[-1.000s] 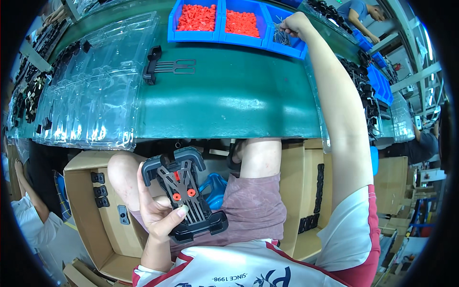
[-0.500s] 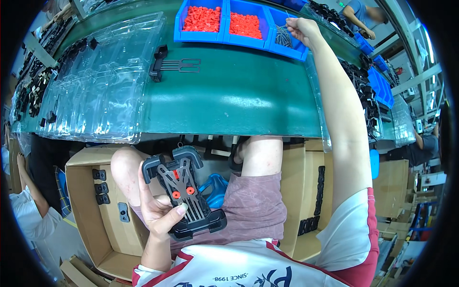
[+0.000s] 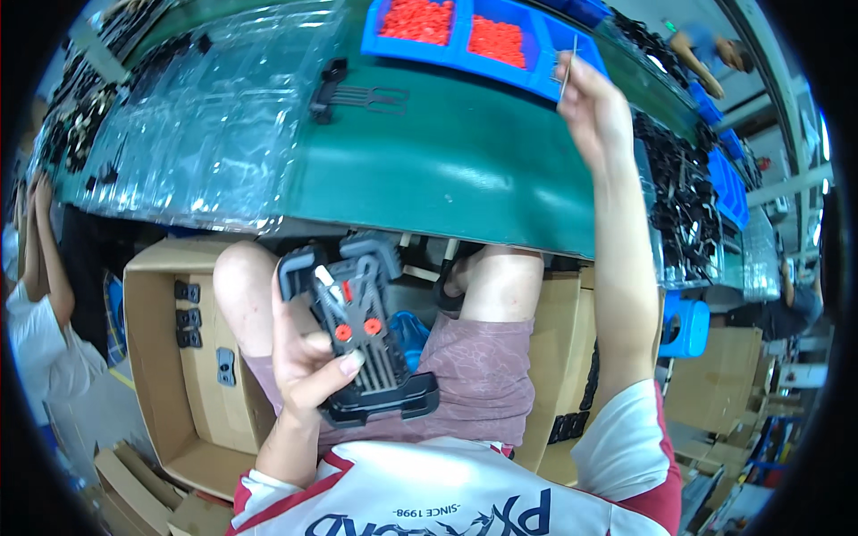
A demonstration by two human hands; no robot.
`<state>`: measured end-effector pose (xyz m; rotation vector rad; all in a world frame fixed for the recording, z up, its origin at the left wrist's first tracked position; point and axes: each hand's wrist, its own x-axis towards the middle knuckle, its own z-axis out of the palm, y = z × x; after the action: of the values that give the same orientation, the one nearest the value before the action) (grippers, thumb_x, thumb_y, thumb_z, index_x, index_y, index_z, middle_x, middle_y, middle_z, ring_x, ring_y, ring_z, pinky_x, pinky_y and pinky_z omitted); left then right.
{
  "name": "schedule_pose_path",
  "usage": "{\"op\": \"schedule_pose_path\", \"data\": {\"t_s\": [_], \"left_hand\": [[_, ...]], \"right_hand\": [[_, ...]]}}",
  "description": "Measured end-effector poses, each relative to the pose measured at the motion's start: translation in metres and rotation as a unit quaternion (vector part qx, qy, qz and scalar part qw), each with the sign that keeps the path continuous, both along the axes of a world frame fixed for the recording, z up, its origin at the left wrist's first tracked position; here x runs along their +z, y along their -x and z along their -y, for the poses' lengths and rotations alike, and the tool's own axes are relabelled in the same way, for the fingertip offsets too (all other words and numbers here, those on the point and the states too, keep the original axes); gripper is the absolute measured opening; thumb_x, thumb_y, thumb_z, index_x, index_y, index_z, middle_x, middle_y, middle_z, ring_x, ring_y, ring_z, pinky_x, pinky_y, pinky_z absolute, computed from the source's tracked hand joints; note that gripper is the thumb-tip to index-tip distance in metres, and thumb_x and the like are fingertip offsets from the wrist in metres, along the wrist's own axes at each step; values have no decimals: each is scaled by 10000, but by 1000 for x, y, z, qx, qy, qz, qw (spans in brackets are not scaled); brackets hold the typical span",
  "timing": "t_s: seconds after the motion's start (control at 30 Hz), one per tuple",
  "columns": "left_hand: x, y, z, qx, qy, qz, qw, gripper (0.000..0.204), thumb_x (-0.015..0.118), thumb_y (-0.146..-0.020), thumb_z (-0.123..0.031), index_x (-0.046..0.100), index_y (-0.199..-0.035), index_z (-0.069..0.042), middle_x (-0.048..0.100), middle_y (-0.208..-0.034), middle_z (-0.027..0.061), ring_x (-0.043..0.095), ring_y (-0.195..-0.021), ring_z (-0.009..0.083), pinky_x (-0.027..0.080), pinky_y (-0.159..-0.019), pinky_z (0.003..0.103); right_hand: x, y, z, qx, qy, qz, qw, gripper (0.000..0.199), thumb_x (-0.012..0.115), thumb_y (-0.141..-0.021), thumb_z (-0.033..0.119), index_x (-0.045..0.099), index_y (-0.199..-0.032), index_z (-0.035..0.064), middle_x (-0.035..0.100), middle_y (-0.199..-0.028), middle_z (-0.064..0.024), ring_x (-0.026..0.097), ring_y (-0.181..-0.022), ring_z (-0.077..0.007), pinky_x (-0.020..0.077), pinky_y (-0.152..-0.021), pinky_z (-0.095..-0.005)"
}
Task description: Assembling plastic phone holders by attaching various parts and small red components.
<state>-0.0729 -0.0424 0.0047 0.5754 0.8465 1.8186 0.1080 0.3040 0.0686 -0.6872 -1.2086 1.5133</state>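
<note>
My left hand [image 3: 308, 362] is closed round the side of a black phone holder [image 3: 393, 380], held tilted above my lap. Its open back shows two small red gears [image 3: 372, 326], a red tab and grey metal strips. My right hand [image 3: 594, 112] pinches a thin, straight piece of metal wire [image 3: 572, 62] between thumb and fingertips, just in front of the right compartment of the blue bins [image 3: 536, 79]. Another black holder part [image 3: 328, 94] with flat prongs lies on the green table, left of the bins.
Red small parts [image 3: 416, 20] fill the other two bin compartments. Clear plastic trays [image 3: 206, 134] cover the table's left side. Open cardboard boxes [image 3: 161, 357] flank my legs. Black parts [image 3: 684, 196] are heaped at the right. Other people [image 3: 45, 313] sit nearby.
My right hand has come back out of the right bin toward me, a thin wire piece now showing in its fingers. The phone holder has shifted slightly right and up in view.
</note>
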Motion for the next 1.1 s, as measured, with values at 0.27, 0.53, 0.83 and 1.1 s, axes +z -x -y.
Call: {"op": "schedule_pose_path", "data": {"t_s": [0.27,0.53,0.83,1.1], "left_hand": [[3,-13,-27,-23,2,33,999,1031,516,-703,152,-106,-1474,-135,655,-975,251,636,-616,175,458,-523,190],[-3,-14,-23,-13,29,31,999,1028,515,-703,156,-98,-1477,-130,665,-933,239,615,-575,146,411,-478,153],[-7,-9,-19,-55,2,26,998,1028,517,-712,158,-101,-1479,-135,674,-843,204,538,-491,91,322,-429,133],[-10,-9,-21,-60,-9,45,997,1011,521,-721,160,-77,-1484,-129,675,-811,180,519,-481,76,307,-429,130]], "right_hand": [[-43,39,226,116,225,-5,968,195,579,-879,50,601,-1053,-35,630,-823,-89,483,-566,-54,381,-492,-150],[-57,36,242,81,168,3,982,230,567,-872,-1,573,-1098,-38,627,-865,-88,539,-681,-86,440,-594,-178],[-66,18,232,198,156,3,968,235,540,-862,-25,568,-1096,-32,609,-867,-90,553,-752,-122,446,-672,-206],[-78,10,228,96,128,-120,980,222,573,-821,-3,577,-1037,-54,602,-879,-123,548,-750,-153,446,-707,-239]]}}
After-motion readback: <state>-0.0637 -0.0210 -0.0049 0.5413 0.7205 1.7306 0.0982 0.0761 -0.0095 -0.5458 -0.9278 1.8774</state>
